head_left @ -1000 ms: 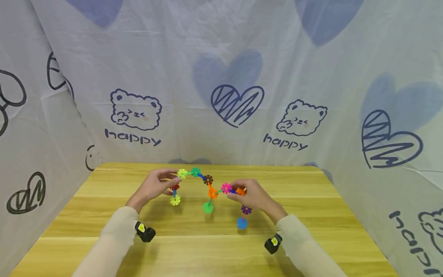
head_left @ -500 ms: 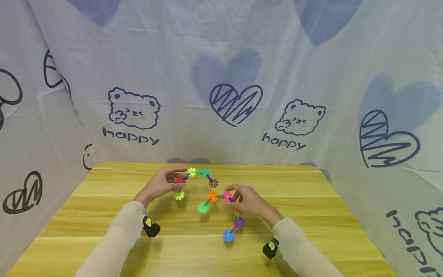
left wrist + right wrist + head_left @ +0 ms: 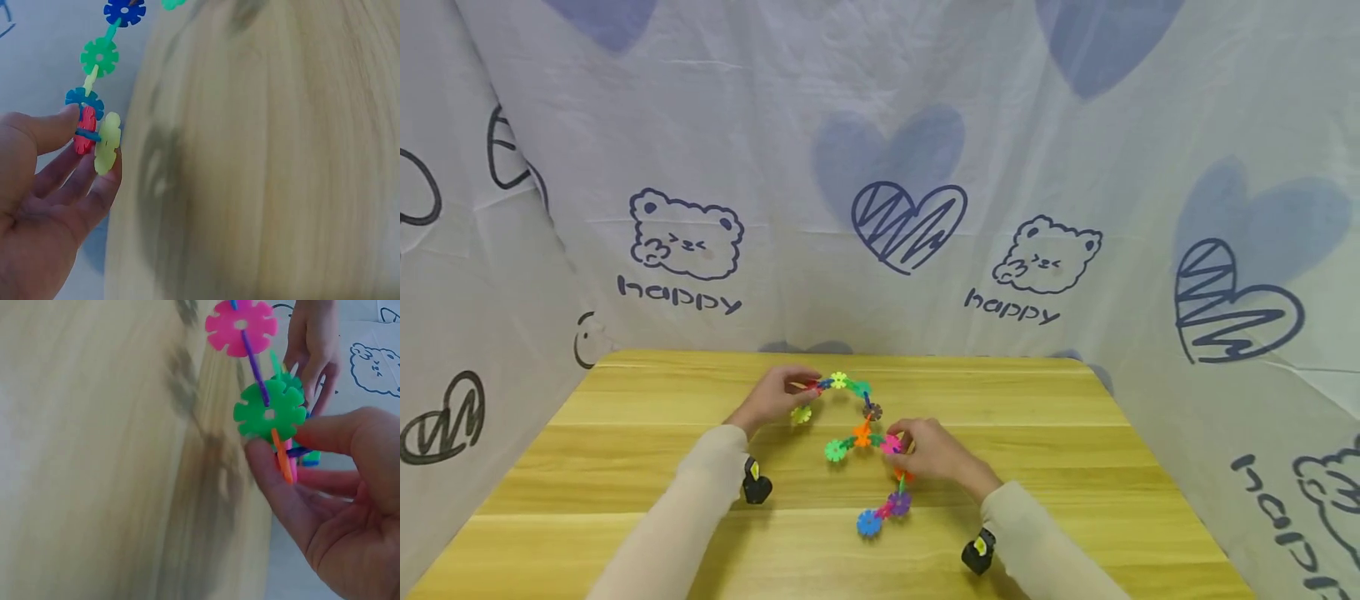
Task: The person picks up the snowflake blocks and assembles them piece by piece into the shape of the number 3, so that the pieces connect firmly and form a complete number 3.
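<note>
A chain of colourful notched plastic snowflake discs, slotted edge to edge, spans both hands above the table. My left hand pinches it near the far left end; in the left wrist view the thumb and fingers are around the red disc, with a yellow disc beside the fingertips. My right hand pinches the chain by the pink disc. From there an orange, a purple and a blue disc trail toward me. A light green disc branches off the middle. Fingers partly cover the gripped discs.
The wooden table lies under the hands, its back edge meeting a hanging white cloth printed with hearts and bears. Cloth also encloses both sides. A small black camera is strapped to each wrist.
My left hand has moved right. My right hand has come lower and slightly left, and the chain's blue end has swung left and nearer to me. Both hands keep hold of the chain.
</note>
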Demonstrator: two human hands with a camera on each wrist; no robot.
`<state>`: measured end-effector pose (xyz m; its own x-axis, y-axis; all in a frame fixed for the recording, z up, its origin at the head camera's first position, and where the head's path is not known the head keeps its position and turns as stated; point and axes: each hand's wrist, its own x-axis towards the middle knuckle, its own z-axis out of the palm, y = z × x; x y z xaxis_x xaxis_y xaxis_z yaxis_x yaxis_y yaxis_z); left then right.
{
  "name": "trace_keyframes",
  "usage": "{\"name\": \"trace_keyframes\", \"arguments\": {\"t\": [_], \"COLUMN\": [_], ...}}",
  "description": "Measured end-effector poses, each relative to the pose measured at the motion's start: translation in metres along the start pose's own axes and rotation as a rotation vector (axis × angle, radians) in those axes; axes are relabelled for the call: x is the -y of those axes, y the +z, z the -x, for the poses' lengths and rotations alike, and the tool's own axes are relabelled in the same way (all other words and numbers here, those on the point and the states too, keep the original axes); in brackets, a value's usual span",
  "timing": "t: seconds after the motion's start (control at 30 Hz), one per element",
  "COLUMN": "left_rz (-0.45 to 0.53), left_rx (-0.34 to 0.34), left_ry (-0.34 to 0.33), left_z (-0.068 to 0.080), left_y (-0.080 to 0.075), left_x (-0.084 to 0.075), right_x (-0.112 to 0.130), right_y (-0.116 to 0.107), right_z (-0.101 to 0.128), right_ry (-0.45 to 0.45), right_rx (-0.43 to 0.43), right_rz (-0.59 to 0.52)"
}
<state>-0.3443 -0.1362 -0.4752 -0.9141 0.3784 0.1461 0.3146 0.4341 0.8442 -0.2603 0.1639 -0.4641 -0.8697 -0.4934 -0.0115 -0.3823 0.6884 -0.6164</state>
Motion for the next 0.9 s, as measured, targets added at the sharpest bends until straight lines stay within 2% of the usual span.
{"name": "trace_keyframes", "arguments": {"t": [0.23,0.4,0.53,0.63,0.73,0.83,0.9], "left_rz": [0.014,0.028,-0.051,-0.13,-0.198,-0.228,-0.238], "left_rx": [0.101,0.079,0.015,-0.007,0.029,0.085,0.095], "left_ry": [0.001,-0.014,-0.016,-0.041,-0.07,-0.079,-0.084], "left_z": [-0.006,-0.011,-0.012,-0.008,-0.004,-0.004,-0.004], "left_y": [0.011,0.018,0.021,0.017,0.011,0.008,0.008], "left_x": [0.002,0.005,0.007,0.002,-0.001,0.002,0.005], "right_x": [0.002,0.005,0.008,0.011,0.013,0.015,0.017], "right_y": [0.008,0.008,0.002,-0.004,-0.008,-0.009,-0.006], "right_z": [0.006,0.011,0.015,0.017,0.02,0.024,0.026], "right_ry": [0.109,0.142,0.136,0.102,0.066,0.032,0.004], "right_rx": [0.005,0.01,0.051,0.1,0.153,0.204,0.216], "right_rz": [-0.028,-0.012,0.053,0.095,0.123,0.152,0.175]}}
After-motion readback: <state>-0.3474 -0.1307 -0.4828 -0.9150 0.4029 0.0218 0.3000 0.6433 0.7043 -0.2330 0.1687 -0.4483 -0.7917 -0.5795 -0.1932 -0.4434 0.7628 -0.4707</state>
